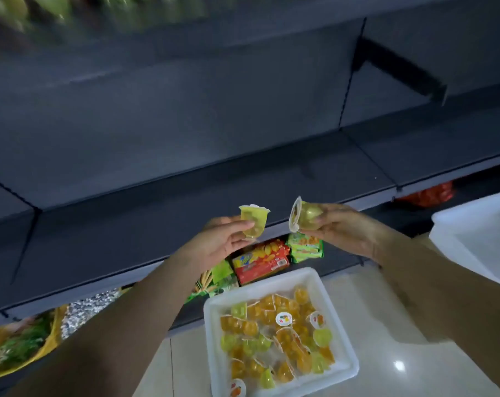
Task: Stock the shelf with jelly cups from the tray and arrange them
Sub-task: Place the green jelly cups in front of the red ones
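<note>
Your left hand [220, 243] pinching an upright yellow-green jelly cup [253, 222], your right hand [346, 227] gripping a second jelly cup [303, 214] tipped sideways, both before the dark shelf [243, 173], the white tray [340, 316] of cups on the floor below your hands

I see tray [340, 365] on floor [386, 310] before the shelf [185, 181] | jelly cups [274, 333] in tray | left hand [217, 242] and right hand [346, 227] side by side above tray | packets [260, 262] under shelf, behind tray
</note>
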### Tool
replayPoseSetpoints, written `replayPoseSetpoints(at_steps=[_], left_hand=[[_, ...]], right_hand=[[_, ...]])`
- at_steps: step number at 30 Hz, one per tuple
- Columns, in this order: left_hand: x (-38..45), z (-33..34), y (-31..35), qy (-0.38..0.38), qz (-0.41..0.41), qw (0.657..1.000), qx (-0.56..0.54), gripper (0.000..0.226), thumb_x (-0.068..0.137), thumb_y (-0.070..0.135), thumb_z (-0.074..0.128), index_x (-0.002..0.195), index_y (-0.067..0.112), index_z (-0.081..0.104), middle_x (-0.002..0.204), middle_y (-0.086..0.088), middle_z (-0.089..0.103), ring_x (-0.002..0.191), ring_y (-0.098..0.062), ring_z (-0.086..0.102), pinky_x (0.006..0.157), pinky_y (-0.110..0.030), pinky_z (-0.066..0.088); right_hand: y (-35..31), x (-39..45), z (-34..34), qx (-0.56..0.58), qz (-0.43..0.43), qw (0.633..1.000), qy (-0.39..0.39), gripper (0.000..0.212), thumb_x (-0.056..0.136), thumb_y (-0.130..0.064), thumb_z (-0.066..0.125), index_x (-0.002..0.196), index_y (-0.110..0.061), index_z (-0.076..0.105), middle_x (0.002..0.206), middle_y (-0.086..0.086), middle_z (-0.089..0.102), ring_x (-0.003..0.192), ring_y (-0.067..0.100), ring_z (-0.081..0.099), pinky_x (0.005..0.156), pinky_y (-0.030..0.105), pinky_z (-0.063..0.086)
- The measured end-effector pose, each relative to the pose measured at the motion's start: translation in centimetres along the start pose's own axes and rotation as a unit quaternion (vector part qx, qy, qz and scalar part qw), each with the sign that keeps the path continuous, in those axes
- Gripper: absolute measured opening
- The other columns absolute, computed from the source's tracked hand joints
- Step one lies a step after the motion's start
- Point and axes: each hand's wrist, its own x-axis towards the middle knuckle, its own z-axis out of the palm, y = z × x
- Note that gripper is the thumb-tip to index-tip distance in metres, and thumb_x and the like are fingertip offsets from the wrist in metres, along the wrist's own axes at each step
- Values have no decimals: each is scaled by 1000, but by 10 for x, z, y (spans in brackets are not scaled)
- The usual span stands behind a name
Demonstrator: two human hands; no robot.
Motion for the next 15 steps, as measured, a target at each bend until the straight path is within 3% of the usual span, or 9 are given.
replayPoseSetpoints(at_steps=[3, 7, 12, 15], left_hand=[[-31, 22, 54, -42, 61, 997, 17, 18, 83, -7, 60, 98, 3, 64, 88, -9, 73, 79, -15, 71, 83, -27, 56], [-66, 48, 124, -77, 164, 982, 48, 31, 84, -6, 59, 114, 2, 59, 100, -8, 70, 91, -16, 68, 87, -25, 54], [-81, 72, 207, -9, 317, 946, 64, 21, 83, 1, 66, 98, 15, 65, 96, 0, 70, 93, -13, 67, 88, -23, 52], [-64, 79, 245, 72, 361, 925, 97, 20, 80, 7, 71, 94, 20, 66, 99, 1, 70, 97, -16, 65, 87, -25, 49]], right_hand=[[-57, -25, 34, -58, -54, 997, 4, 53, 63, 15, 60, 116, 7, 57, 99, 15, 70, 93, 22, 69, 79, 24, 56], [-130, -51, 80, -86, -154, 984, -23, 47, 73, 1, 62, 119, 5, 57, 115, 14, 66, 110, 22, 63, 95, 26, 50], [-197, -49, 131, -45, -263, 964, -9, 34, 80, -15, 62, 111, -1, 59, 105, 4, 66, 108, 15, 60, 99, 25, 46], [-224, -23, 147, -29, -293, 955, 42, 37, 88, -3, 57, 125, 4, 53, 104, 6, 66, 97, 15, 63, 95, 27, 45]])
